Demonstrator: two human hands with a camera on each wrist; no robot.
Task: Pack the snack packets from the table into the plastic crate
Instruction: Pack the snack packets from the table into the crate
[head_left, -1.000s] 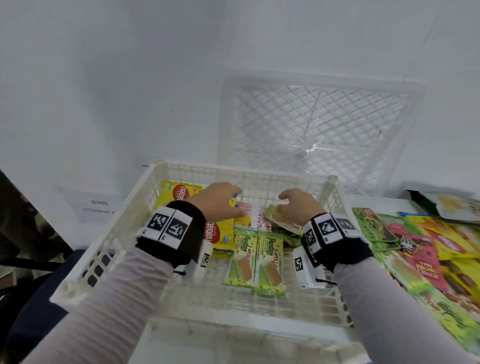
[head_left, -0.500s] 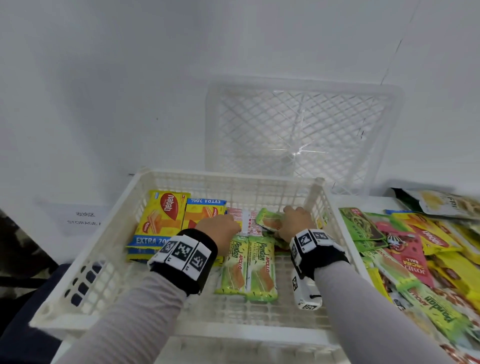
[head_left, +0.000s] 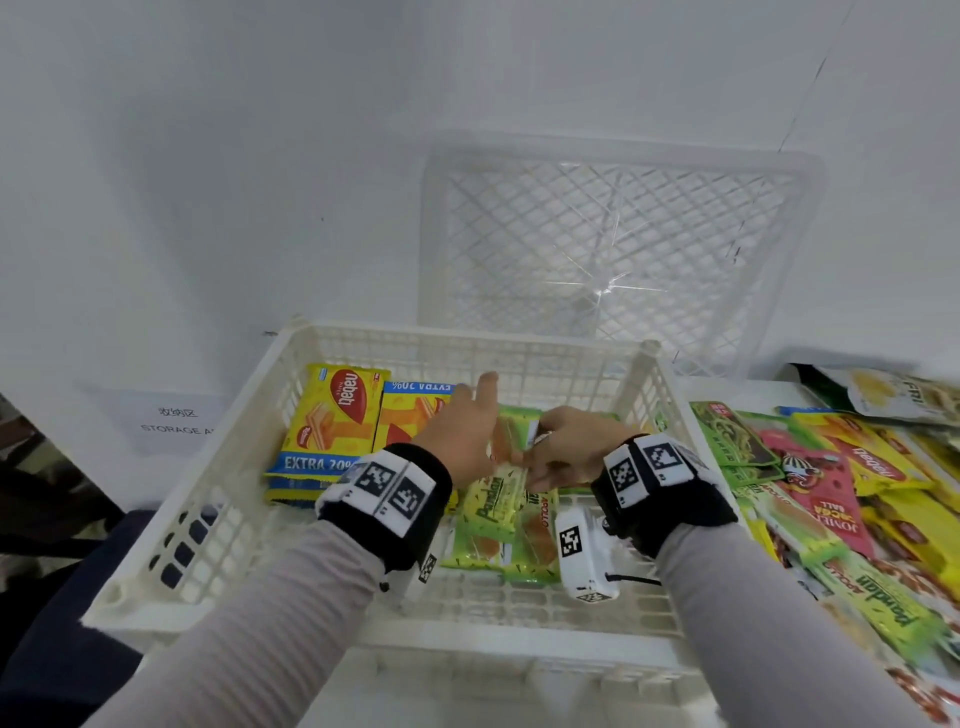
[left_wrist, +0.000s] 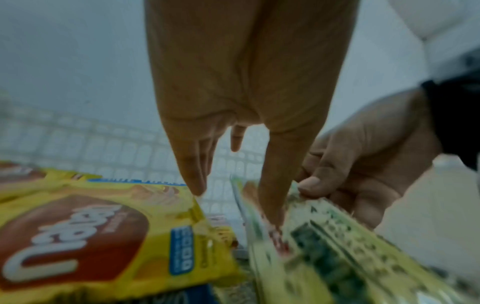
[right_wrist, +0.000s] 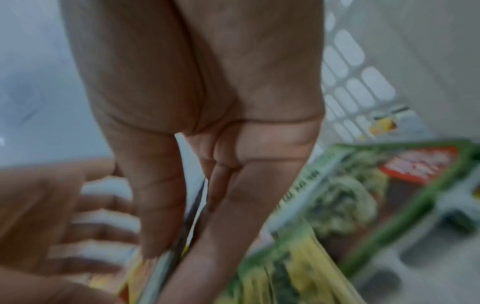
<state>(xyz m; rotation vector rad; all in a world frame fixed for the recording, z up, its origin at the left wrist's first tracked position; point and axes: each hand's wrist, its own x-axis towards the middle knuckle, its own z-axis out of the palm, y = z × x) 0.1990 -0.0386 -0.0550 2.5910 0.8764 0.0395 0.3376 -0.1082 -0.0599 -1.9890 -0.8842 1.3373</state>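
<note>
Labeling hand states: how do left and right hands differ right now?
The left hand has straight, spread fingers, only its thumb touching the green packet. The right hand has curled fingers pinching that packet's edge. Both hover inside the white crate, wearing black wristbands.

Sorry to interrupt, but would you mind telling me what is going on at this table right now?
A person is packing snack packets into a white plastic crate. Both hands are inside it: the right hand pinches a green packet, while the left hand, fingers straight, touches the same packet. Two yellow wafer packets lie flat at the crate's left, and two green Pandan packets sit in the middle. Many more colourful packets wait on the table at the right. A second white crate leans against the wall.
</note>
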